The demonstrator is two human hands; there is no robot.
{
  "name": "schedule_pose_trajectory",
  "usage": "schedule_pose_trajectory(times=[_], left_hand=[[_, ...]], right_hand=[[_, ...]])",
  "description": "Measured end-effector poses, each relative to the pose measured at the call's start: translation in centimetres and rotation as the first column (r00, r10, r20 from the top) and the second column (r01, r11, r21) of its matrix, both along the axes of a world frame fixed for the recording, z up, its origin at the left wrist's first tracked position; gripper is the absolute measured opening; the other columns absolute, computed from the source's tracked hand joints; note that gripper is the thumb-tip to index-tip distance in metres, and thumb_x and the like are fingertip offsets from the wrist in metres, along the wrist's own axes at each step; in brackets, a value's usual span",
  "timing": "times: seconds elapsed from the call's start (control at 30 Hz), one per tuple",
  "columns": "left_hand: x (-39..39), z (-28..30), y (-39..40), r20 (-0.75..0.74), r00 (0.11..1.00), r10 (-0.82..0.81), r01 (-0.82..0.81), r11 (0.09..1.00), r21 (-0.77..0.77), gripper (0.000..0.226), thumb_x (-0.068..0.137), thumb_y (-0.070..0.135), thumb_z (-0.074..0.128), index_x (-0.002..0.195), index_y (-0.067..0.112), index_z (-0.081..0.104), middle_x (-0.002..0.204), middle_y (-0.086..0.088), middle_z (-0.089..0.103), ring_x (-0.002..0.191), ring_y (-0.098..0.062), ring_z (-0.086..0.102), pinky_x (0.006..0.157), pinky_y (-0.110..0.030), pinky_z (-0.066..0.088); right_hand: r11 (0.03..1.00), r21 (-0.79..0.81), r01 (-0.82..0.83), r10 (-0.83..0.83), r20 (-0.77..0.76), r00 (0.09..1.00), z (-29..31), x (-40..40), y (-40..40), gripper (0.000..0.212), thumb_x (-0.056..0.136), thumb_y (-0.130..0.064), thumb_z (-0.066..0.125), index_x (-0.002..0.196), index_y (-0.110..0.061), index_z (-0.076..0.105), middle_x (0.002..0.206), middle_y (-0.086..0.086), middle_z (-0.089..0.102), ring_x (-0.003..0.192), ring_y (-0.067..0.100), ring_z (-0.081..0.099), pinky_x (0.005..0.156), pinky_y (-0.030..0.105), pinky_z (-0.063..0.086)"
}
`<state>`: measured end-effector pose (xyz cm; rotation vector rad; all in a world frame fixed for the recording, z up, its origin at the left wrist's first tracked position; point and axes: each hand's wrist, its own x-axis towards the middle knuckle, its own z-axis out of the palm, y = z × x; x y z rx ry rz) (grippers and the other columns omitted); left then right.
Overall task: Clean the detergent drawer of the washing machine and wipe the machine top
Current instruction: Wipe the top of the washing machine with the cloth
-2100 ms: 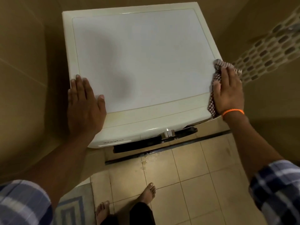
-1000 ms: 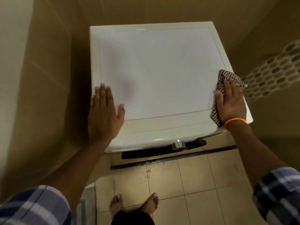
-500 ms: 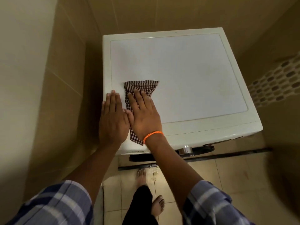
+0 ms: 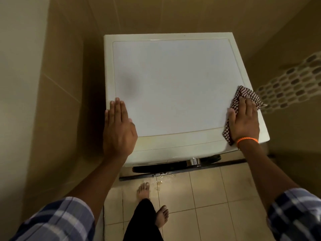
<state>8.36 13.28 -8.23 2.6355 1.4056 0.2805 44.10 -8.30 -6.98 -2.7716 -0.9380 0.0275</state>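
1. Washing machine [image 4: 173, 87]: white, seen from above, set in a tiled corner; the flat top panel is bare apart from the hands and the cloth.
2. Left hand [image 4: 119, 129]: flat, palm down, fingers together, resting on the near-left corner of the top. Holds nothing.
3. Right hand [image 4: 244, 121]: spread flat, pressing a checked cloth [image 4: 250, 94] against the top's right edge, near the front corner. The cloth sticks out past the fingertips and overhangs the edge.
4. Orange band [image 4: 246, 140] on the right wrist.
5. Detergent drawer: cannot tell from this angle.
6. Bare feet on the tiled floor [image 4: 208, 197]; small wet patch [image 4: 160, 181] just below the machine's front.
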Motion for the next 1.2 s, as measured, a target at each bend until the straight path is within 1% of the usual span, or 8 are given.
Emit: schedule_pose_trajectory(times=[0.13, 0.23, 0.33, 0.53, 0.6, 0.7, 0.9, 1.2], left_hand=[[-0.9, 1.0, -0.3, 0.181, 0.913, -0.366, 0.369, 0.929, 0.015, 0.054, 0.110, 0.022, 0.041, 0.162, 0.009, 0.040, 0.172, -0.013, 0.033, 0.162, -0.028, 0.024, 0.128, -0.060, 0.023], [-1.4, 2.0, -1.4, 0.111, 0.520, -0.847, 0.852, 0.523, 0.000, 0.057, 0.107, 0.026, 0.051, 0.162, 0.015, 0.042, 0.174, -0.005, 0.030, 0.164, -0.022, 0.019, 0.131, -0.054, 0.020], [-1.4, 1.7, -2.2, -0.139, 0.207, -0.968, 0.963, 0.226, -0.144, 0.067, 0.112, 0.035, 0.039, 0.171, 0.021, 0.010, 0.180, 0.003, -0.001, 0.166, -0.018, -0.007, 0.133, -0.046, 0.013], [-1.0, 1.5, -1.8, -0.039, 0.248, -0.968, 0.968, 0.249, -0.015, 0.054, 0.107, 0.023, 0.051, 0.160, 0.016, 0.046, 0.169, -0.006, 0.040, 0.159, -0.023, 0.032, 0.132, -0.040, 0.022], [-1.2, 1.6, -2.2, 0.010, 0.302, -0.953, 0.949, 0.302, 0.096, 0.032, 0.095, 0.019, 0.061, 0.121, 0.010, 0.077, 0.126, -0.009, 0.076, 0.119, -0.025, 0.071, 0.109, -0.035, 0.047], [-1.7, 1.7, -2.1, -0.004, 0.377, -0.926, 0.926, 0.377, 0.038, 0.031, 0.092, 0.020, 0.051, 0.088, 0.016, 0.081, 0.091, -0.003, 0.080, 0.082, -0.024, 0.076, 0.077, -0.032, 0.058], [-1.2, 1.8, -1.9, -0.055, 0.311, -0.949, 0.940, 0.315, -0.129, 0.057, 0.112, 0.027, 0.041, 0.167, 0.017, 0.031, 0.175, -0.002, 0.028, 0.164, -0.018, 0.019, 0.134, -0.039, 0.017], [-1.2, 1.1, -1.8, -0.098, 0.286, -0.953, 0.948, 0.297, -0.114, 0.063, 0.114, 0.029, 0.032, 0.171, 0.019, 0.008, 0.179, 0.001, 0.003, 0.166, -0.017, 0.000, 0.135, -0.040, 0.011]], right_hand=[[0.993, -0.060, 0.100, -0.102, -0.025, 0.995, 0.2, -1.7, 1.6, 0.074, 0.107, -0.052, 0.024, 0.164, -0.003, 0.024, 0.171, 0.024, 0.021, 0.158, 0.043, 0.018, 0.131, 0.054, 0.013], [0.997, -0.073, 0.020, -0.020, -0.003, 1.000, 0.1, -3.2, 2.9, 0.075, 0.107, -0.052, 0.022, 0.163, -0.002, 0.026, 0.169, 0.027, 0.022, 0.157, 0.045, 0.019, 0.130, 0.057, 0.015], [0.991, -0.051, -0.121, 0.122, 0.020, 0.992, -0.1, -6.4, 6.1, 0.070, 0.108, -0.047, 0.027, 0.160, 0.001, 0.034, 0.166, 0.030, 0.029, 0.155, 0.048, 0.023, 0.128, 0.057, 0.018], [0.816, 0.103, -0.569, 0.569, 0.028, 0.822, -0.8, -18.1, 17.0, 0.062, 0.104, -0.045, 0.046, 0.155, -0.011, 0.049, 0.164, 0.019, 0.041, 0.152, 0.042, 0.034, 0.127, 0.049, 0.024], [0.747, 0.091, -0.659, 0.661, 0.010, 0.751, -0.8, -22.6, 19.7, 0.062, 0.102, -0.048, 0.044, 0.158, -0.019, 0.047, 0.167, 0.014, 0.037, 0.155, 0.039, 0.029, 0.127, 0.050, 0.023], [0.730, 0.129, -0.671, 0.678, -0.015, 0.735, -0.6, -25.6, 20.7, 0.061, 0.100, -0.045, 0.046, 0.158, -0.023, 0.047, 0.168, 0.009, 0.037, 0.157, 0.035, 0.027, 0.128, 0.050, 0.021], [0.751, 0.124, -0.648, 0.655, -0.021, 0.755, -0.6, -15.0, 15.8, 0.060, 0.101, -0.043, 0.052, 0.155, -0.017, 0.051, 0.167, 0.011, 0.039, 0.152, 0.038, 0.037, 0.123, 0.050, 0.030], [0.958, -0.077, -0.276, 0.272, -0.053, 0.961, 1.4, 3.5, -1.2, 0.068, 0.101, -0.035, 0.035, 0.165, -0.013, 0.029, 0.173, 0.013, 0.024, 0.160, 0.036, 0.021, 0.130, 0.052, 0.017]])
